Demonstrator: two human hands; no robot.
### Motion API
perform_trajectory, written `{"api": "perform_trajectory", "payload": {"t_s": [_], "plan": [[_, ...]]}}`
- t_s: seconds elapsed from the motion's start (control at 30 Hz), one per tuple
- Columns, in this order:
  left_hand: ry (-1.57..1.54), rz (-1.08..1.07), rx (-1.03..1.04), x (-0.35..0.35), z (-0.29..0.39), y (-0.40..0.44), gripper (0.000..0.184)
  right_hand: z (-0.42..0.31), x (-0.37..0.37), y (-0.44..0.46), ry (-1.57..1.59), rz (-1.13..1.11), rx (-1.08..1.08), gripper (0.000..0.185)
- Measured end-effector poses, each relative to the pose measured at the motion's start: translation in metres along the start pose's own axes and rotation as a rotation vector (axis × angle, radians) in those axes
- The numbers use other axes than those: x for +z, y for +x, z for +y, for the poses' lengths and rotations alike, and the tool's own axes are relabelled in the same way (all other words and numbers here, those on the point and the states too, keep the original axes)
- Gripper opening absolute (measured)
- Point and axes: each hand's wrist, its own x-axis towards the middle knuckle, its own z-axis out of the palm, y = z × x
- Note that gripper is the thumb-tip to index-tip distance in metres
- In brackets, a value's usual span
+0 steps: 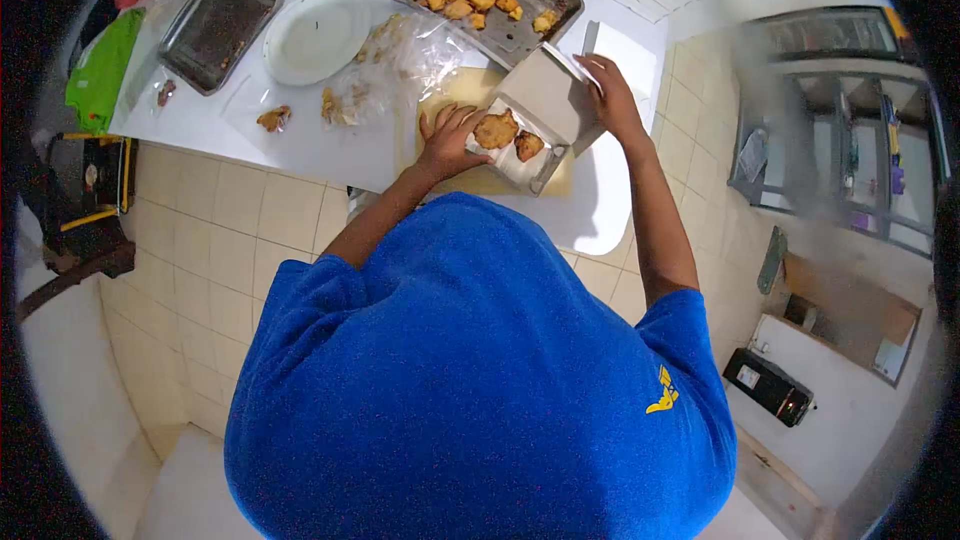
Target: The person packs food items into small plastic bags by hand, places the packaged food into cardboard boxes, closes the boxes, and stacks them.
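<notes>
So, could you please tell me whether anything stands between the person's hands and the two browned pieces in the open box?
For the left hand, nothing visible: it is at the side of the box, next to the larger piece. Between the right hand and the smaller piece lies the open lid.

The white, smooth-topped worktop [320,155] carries a dark, rectangular metal tray [220,32], a round white plate [318,35], clear, crinkled plastic bags [425,55], a larger dark metal baking tray [520,35] and a flat pale-yellow sheet [470,85].
</notes>
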Motion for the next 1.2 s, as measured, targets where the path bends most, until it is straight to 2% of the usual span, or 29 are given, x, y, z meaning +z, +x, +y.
{"api": "perform_trajectory", "payload": {"t_s": [0.07, 0.1, 0.2, 0.23, 0.33, 0.37, 0.43, 0.47, 0.53, 0.57, 0.67, 0.73, 0.77, 0.8, 0.83, 0.87, 0.93, 1.03, 1.13, 1.2], "plan": [[0.008, 0.031, 0.052, 0.003, -0.004, -0.002, 0.084, -0.011, 0.0, -0.001, -0.155, 0.014, -0.084, 0.036], [0.011, 0.049, 0.073, 0.006, -0.007, -0.003, 0.081, -0.015, 0.005, 0.0, -0.112, -0.012, 0.008, 0.033], [0.06, 0.061, 0.097, 0.012, -0.01, -0.006, 0.077, -0.014, 0.023, -0.001, -0.604, 0.032, 0.088, 0.036], [0.08, 0.041, 0.082, 0.011, -0.009, -0.008, 0.075, -0.005, 0.034, -0.001, -0.638, 0.012, 0.1, 0.043], [0.1, -0.024, 0.064, 0.011, -0.005, -0.009, 0.071, 0.026, 0.071, -0.002, -0.722, -0.189, 0.276, 0.049], [0.085, -0.038, 0.07, 0.012, -0.007, -0.006, 0.071, 0.035, 0.082, -0.003, -0.625, -0.124, 0.326, 0.052], [0.09, -0.049, 0.068, 0.008, -0.007, -0.005, 0.068, 0.024, 0.079, -0.001, -0.498, -0.16, 0.461, 0.05], [0.107, -0.048, 0.061, 0.007, -0.006, -0.005, 0.067, 0.026, 0.086, 0.001, -0.519, -0.131, 0.487, 0.051], [0.144, 0.059, 0.197, 0.009, -0.015, -0.007, 0.062, 0.019, 0.081, -0.003, -0.455, -0.062, 0.444, 0.053], [0.156, 0.113, 0.274, 0.007, -0.023, -0.009, 0.059, 0.004, 0.071, 0.001, -0.525, -0.098, 0.411, 0.053], [0.079, 0.196, 0.235, -0.032, -0.044, -0.022, 0.049, 0.002, 0.072, 0.0, -0.559, -0.001, 0.461, 0.056], [-0.018, 0.414, 0.161, -0.07, -0.08, -0.036, 0.042, -0.014, 0.069, -0.004, -0.558, 0.114, 0.429, 0.057], [-0.003, 0.565, 0.024, -0.092, -0.099, -0.044, 0.037, -0.024, 0.067, -0.004, -0.558, 0.173, 0.412, 0.058], [0.097, 0.561, -0.163, -0.096, -0.156, -0.052, 0.029, -0.037, 0.065, -0.005, -0.514, 0.226, 0.403, 0.057], [0.1, 0.882, -0.196, -0.137, -0.149, -0.064, 0.023, -0.054, 0.065, -0.007, -0.47, 0.278, 0.391, 0.056], [0.254, 0.817, -0.414, -0.141, -0.21, -0.078, 0.032, -0.071, 0.068, -0.005, -0.425, 0.33, 0.376, 0.056], [0.36, 0.852, -0.926, -0.17, -0.245, -0.096, 0.057, -0.1, 0.08, 0.003, -0.334, 0.411, 0.207, 0.05], [0.185, 0.658, -1.145, -0.211, -0.237, -0.092, 0.08, -0.143, 0.113, 0.021, -0.206, 0.388, 0.138, 0.046], [0.142, 0.343, -1.279, -0.221, -0.241, -0.08, 0.086, -0.182, 0.15, 0.05, -0.038, 0.311, 0.095, 0.044], [0.137, 0.375, -1.17, -0.198, -0.281, -0.077, 0.083, -0.209, 0.175, 0.072, 0.091, 0.269, 0.09, 0.044]]}}
